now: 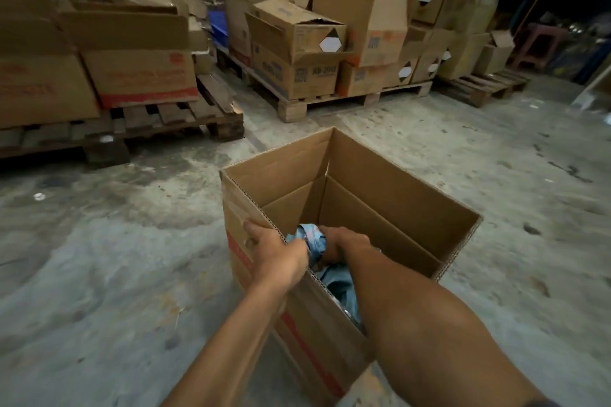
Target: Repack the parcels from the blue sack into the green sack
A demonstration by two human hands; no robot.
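Nearest: two bare forearms reach into an open carton (396, 182) standing on the concrete floor (99, 258).
Left grip (276, 253): curled over the carton's near-left rim, thumb on the outer face; cannot tell whether it also pinches cloth.
Right grip (342, 241): inside the carton, closed round the bunched neck of the blue sack (315, 236). The sack lies low in the carton, and the near wall hides most of it.
Red stripe (238, 253) on the carton's outer face; no legible print.
Beyond, left: a dark pallet (172, 122) with cartons in red print (145, 76), blurred and unreadable.
Centre: a pale pallet (347, 99); one stacked carton (297, 76) reads roughly "KB-20", the rest unclear. Several bear a white label in a black diamond (330, 43).
Far right: a third pallet (479, 86) and a pink stool (542, 43).
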